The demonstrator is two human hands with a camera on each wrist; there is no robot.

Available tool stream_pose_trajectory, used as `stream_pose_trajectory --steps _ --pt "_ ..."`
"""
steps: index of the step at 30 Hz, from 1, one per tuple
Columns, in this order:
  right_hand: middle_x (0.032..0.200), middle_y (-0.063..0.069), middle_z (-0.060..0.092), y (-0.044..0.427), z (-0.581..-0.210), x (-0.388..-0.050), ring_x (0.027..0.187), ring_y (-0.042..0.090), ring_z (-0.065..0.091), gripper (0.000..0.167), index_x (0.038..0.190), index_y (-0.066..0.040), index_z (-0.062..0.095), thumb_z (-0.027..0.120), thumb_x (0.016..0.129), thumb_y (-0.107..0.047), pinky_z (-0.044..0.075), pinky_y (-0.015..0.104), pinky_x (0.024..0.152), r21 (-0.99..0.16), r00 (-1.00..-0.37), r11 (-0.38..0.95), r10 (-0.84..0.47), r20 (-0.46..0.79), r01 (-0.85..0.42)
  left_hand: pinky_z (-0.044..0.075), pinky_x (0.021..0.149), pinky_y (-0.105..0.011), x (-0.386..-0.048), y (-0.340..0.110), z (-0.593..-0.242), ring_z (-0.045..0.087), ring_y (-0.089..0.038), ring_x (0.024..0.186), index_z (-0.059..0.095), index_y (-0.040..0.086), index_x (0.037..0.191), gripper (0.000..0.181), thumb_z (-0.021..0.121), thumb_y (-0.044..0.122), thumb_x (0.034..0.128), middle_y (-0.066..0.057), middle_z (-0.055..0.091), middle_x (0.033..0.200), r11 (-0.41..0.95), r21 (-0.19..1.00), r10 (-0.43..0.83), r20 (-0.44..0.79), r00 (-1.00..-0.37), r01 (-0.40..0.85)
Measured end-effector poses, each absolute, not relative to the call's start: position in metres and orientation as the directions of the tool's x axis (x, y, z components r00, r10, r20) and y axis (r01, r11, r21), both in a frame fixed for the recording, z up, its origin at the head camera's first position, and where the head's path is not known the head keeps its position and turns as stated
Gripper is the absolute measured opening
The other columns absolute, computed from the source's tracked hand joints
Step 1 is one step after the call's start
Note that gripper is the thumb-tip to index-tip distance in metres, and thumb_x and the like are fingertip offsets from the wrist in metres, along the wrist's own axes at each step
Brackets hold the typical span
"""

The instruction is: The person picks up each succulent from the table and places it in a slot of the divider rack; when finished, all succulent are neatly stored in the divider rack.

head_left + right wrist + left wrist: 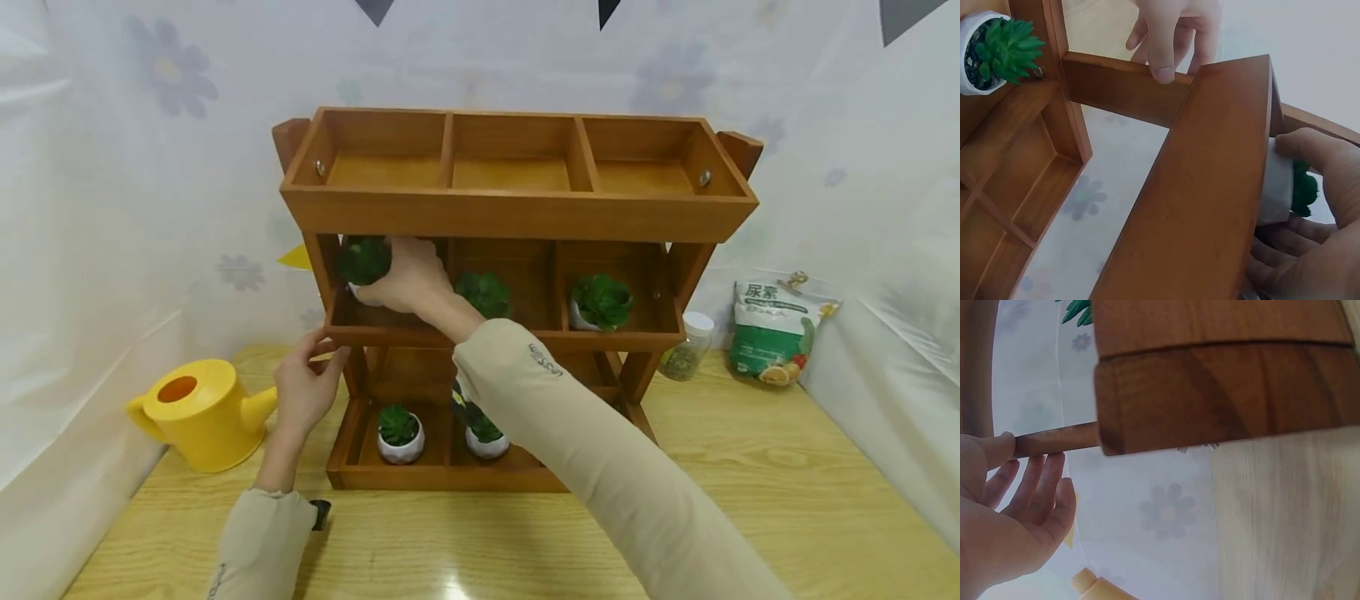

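Observation:
My right hand [408,275] grips a potted succulent [365,260] in the left compartment of the middle tier of a wooden three-tier plant stand [517,218]. In the right wrist view, thumb and fingers lie on either side of its white pot [1277,187], behind the tier's front board. My left hand [307,387] holds the stand's left side post [1057,439], thumb on one face and fingertips on the other. Other succulents stand in the middle tier's centre [483,293] and right [602,302] compartments. On the bottom tier are a left succulent [400,433] and a centre one [486,442], partly behind my right sleeve.
A yellow watering can [201,417] stands left of the stand, close to my left forearm. To the right are a lidded jar [686,348] and a green-and-white bag [776,333] with a clip. The top tier [517,177] has three bare compartments.

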State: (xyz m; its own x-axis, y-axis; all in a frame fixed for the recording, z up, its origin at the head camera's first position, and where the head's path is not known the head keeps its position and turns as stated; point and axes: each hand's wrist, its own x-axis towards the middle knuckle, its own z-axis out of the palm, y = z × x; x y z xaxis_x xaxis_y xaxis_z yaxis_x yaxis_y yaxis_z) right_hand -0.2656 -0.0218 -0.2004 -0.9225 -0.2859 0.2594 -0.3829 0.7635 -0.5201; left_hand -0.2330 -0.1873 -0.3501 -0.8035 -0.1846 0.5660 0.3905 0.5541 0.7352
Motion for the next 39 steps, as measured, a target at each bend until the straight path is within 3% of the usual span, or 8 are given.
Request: stream_pose_trajectory --steps 8,13,20,30,39 --pt "0.138 0.004 0.049 -0.019 -0.2 -0.264 0.125 0.025 0.048 0.081 0.143 -0.012 0.04 0.079 0.076 -0.038 0.045 0.035 0.097 -0.479 -0.933 0.801 -0.304 0.193 -0.36 0.039 0.061 -0.003 -0.234 -0.187 -0.351 0.068 -0.039 0.076 0.063 0.001 0.121 0.032 0.067 0.006 0.0892 -0.025 0.069 0.1 0.548 0.744 -0.188 0.555 -0.81 0.382" --pt "0.132 0.006 0.054 -0.017 -0.201 -0.261 0.12 0.025 0.05 0.072 0.135 -0.008 0.05 0.078 0.077 -0.04 0.046 0.034 0.095 -0.45 -0.921 0.804 -0.347 0.175 -0.389 0.039 0.062 -0.003 -0.233 -0.188 -0.352 0.068 -0.04 0.076 0.063 0.001 0.12 0.032 0.066 0.006 0.0895 -0.024 0.069 0.099 0.557 0.741 -0.196 0.557 -0.807 0.376" --pt "0.129 0.006 0.058 -0.014 -0.196 -0.249 0.117 0.022 0.053 0.072 0.135 -0.008 0.051 0.082 0.075 -0.033 0.047 0.031 0.091 -0.473 -0.888 0.755 -0.429 0.168 -0.454 0.039 0.063 -0.004 -0.233 -0.19 -0.352 0.068 -0.039 0.077 0.063 0.001 0.121 0.031 0.066 0.007 0.0901 -0.024 0.069 0.1 0.564 0.735 -0.188 0.56 -0.807 0.378" --pt "0.12 0.007 0.063 0.012 -0.197 -0.211 0.099 0.019 0.063 0.057 0.129 -0.008 0.056 0.079 0.08 -0.025 0.05 0.027 0.084 -0.647 -0.848 0.575 -0.476 0.233 -0.501 0.038 0.062 -0.002 -0.232 -0.194 -0.352 0.068 -0.039 0.077 0.063 0.001 0.121 0.032 0.066 0.006 0.0894 -0.024 0.068 0.101 0.563 0.736 -0.198 0.563 -0.803 0.377" --pt "0.103 0.0 0.068 0.03 -0.249 -0.158 0.088 0.011 0.064 0.037 0.117 -0.011 0.064 0.076 0.083 -0.019 0.053 0.027 0.078 -0.74 -0.765 0.292 -0.468 0.442 -0.606 0.044 0.063 -0.008 -0.231 -0.194 -0.35 0.068 -0.04 0.079 0.062 0.001 0.123 0.034 0.066 0.008 0.0902 -0.025 0.068 0.104 0.566 0.741 -0.204 0.55 -0.81 0.361"
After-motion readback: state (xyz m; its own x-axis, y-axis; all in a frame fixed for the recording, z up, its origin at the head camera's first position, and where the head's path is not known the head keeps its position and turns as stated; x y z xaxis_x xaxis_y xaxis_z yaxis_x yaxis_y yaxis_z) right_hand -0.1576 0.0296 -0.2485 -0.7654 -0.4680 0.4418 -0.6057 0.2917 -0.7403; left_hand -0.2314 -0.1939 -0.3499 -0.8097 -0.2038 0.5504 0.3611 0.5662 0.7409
